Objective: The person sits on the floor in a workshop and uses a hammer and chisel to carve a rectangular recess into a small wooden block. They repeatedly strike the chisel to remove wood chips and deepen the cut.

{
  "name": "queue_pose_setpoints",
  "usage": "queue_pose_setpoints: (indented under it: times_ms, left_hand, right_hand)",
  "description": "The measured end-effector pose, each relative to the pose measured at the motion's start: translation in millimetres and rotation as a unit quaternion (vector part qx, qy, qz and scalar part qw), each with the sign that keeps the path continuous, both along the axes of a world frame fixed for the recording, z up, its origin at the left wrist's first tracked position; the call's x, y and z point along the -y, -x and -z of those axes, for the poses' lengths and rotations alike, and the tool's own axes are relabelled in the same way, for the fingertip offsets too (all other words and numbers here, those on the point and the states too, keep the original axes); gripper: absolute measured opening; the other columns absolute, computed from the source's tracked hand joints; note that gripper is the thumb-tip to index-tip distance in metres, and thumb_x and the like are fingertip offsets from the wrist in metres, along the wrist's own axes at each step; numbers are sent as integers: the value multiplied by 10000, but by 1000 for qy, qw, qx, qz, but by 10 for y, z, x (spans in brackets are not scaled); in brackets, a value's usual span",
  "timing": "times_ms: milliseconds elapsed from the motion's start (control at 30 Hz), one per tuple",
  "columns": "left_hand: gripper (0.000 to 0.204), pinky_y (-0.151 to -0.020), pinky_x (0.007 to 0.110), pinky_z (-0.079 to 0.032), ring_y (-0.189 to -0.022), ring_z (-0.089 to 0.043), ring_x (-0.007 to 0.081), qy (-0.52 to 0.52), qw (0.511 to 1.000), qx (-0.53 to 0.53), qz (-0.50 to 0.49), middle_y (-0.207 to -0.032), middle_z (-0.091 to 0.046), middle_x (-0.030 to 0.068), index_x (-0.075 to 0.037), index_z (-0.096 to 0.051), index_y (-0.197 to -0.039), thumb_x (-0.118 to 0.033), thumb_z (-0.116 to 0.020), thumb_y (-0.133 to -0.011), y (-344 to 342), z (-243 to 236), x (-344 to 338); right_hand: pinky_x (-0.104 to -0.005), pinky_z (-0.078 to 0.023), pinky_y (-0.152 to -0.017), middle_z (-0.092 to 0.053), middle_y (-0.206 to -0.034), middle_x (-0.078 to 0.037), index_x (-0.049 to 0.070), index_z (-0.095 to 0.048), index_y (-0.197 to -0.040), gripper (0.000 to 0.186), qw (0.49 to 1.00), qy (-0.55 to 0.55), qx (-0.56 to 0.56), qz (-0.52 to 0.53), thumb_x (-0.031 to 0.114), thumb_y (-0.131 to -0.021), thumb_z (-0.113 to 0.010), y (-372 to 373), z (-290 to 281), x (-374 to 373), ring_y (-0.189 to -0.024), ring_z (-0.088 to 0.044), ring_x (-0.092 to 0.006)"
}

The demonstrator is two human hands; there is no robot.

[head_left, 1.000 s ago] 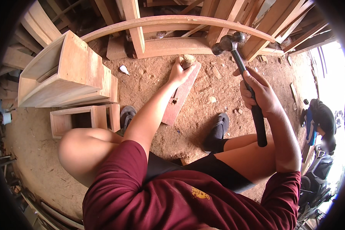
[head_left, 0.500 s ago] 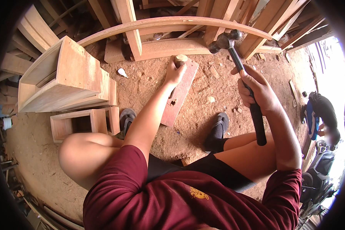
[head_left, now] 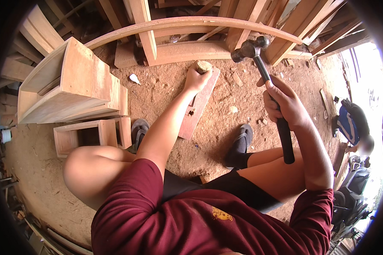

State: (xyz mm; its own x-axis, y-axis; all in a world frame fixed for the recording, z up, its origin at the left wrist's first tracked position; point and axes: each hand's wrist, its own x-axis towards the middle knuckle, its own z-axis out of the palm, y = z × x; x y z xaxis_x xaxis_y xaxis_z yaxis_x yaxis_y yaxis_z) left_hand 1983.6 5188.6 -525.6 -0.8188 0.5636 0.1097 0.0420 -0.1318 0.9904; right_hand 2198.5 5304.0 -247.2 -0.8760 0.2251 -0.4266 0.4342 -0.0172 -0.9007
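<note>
My left hand [head_left: 197, 81] is closed around the round wooden handle of a chisel [head_left: 203, 66]. It stands over a reddish wooden board [head_left: 203, 104] on the ground, and its blade is hidden below my fist. A dark slot and a small ragged hole show in the board beside my left wrist. My right hand [head_left: 286, 102] grips a ball-peen hammer [head_left: 261, 63] by its black handle. The metal head is raised, to the right of the chisel and apart from it.
Wooden frames [head_left: 191, 53] lean across the far side. A wooden box-like piece [head_left: 78, 85] and a smaller box frame [head_left: 83, 136] stand at left. My sandalled feet flank the board. At right, another person [head_left: 356, 123] bends near a motorcycle [head_left: 351, 189]. Wood chips litter the dirt floor.
My left fist and the chisel handle have shifted slightly right. The hammer stays raised almost in place. The person at right has bent lower.
</note>
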Motion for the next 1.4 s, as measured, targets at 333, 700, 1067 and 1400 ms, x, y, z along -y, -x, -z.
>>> queue_pose_setpoints:
  times_ms: [333, 700, 1067, 1400]
  left_hand:
    - [148, -579, 291, -495, -625, -606, 95, 14, 998, -41, 40, -719, -662, 12, -68, -656, -885, -216, -668, -876, -181, -156, 23]
    - [129, -493, 295, -459, -537, -561, 88, 0, 999, -23, 33, -694, -660, 6, -74, -681, -878, -201, -665, -869, -143, -118, -19]
    - [121, -531, 283, -455, -587, -583, 82, -3, 999, -39, 1, -678, -660, -3, -61, -676, -798, -174, -675, -841, -184, -130, 20]
    - [95, -558, 288, -483, -622, -619, 91, 41, 998, -45, -3, -692, -673, 9, -63, -680, -791, -154, -680, -815, -219, -136, 49]
  right_hand:
    - [-233, -381, -461, -465, -666, 28, 29, -564, -1065, 215, 983, -156, 89, -46, 221, -1014, -481, 256, 419, -70, -557, -462, -67]
    - [-390, -529, -651, -650, -866, -199, 178, -342, -1520, 530, 876, -452, -8, -171, 185, -1008, -478, 836, 875, 33, -691, -650, -267]
    - [-366, -484, -520, -630, -697, -164, 139, -379, -1504, 494, 872, -468, -83, -120, 147, -1013, -434, 897, 808, 155, -543, -594, -248]
    - [-376, -515, -549, -620, -671, -183, 111, -376, -1494, 511, 898, -416, -125, -64, 147, -994, -475, 811, 816, 190, -621, -672, -218]
